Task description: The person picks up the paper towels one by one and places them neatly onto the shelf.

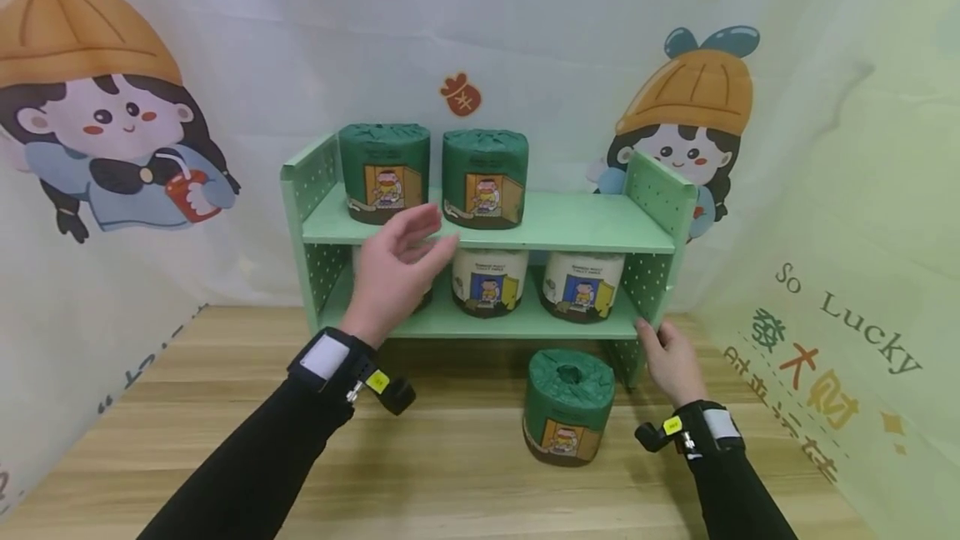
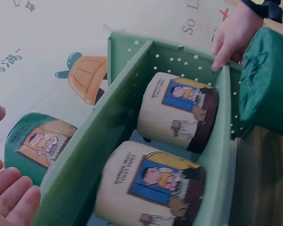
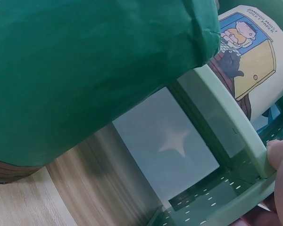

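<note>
A light green two-tier shelf [image 1: 558, 223] with perforated sides stands on the wooden table. On its upper tier sit two toilet paper rolls in green wrappers, a left one [image 1: 385, 161] and a right one [image 1: 486, 161]. White-wrapped toilet rolls stand below, among them a middle one [image 1: 490, 282] and a right one [image 1: 583, 286]; the leftmost is mostly hidden by my left hand [image 1: 397, 269]. That hand hovers before the upper tier, fingers loosely bent, holding nothing. My right hand [image 1: 672, 361] grips the shelf's right side low down, thumb at the front edge [image 3: 262, 155].
Another green toilet roll [image 1: 568, 411] stands upright on the table [image 1: 420, 473], in front of the shelf and left of my right hand. A printed cloth [image 1: 570, 7] with cartoon figures hangs behind and along both sides.
</note>
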Demonstrator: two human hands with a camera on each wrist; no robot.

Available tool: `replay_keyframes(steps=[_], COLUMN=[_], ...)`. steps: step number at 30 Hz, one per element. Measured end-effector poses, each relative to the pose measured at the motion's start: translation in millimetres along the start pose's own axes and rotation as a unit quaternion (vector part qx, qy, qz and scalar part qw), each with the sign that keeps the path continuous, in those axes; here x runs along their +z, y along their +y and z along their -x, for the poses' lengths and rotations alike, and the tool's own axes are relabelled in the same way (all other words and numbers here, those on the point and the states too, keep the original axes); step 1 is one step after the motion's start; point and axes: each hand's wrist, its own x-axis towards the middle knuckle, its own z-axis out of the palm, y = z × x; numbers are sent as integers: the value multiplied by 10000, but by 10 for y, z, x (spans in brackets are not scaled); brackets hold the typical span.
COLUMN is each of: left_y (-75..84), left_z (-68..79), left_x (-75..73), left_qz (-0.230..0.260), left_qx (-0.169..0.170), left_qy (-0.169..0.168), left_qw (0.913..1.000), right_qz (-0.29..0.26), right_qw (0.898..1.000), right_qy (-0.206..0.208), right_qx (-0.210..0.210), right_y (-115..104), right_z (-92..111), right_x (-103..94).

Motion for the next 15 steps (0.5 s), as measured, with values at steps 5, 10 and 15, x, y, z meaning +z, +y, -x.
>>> replay_keyframes(steps=[5,10,15], left_y=[143,36,-115], left_z=[279,502,658], left_x=[78,182,261], left_qz=[93,228,427], left_qx=[-66,-324,-624], left_qy=[-224,-544,-702], left_qw=[9997,9977,9947], right_qz=[12,-22,47], right_qw=[10000,10000,10000], right_qy=[-5,-1,11], right_qx=[25,19,-30], right_y=[1,22,9], right_z=[5,8,0], right_x=[-2,-1,2])
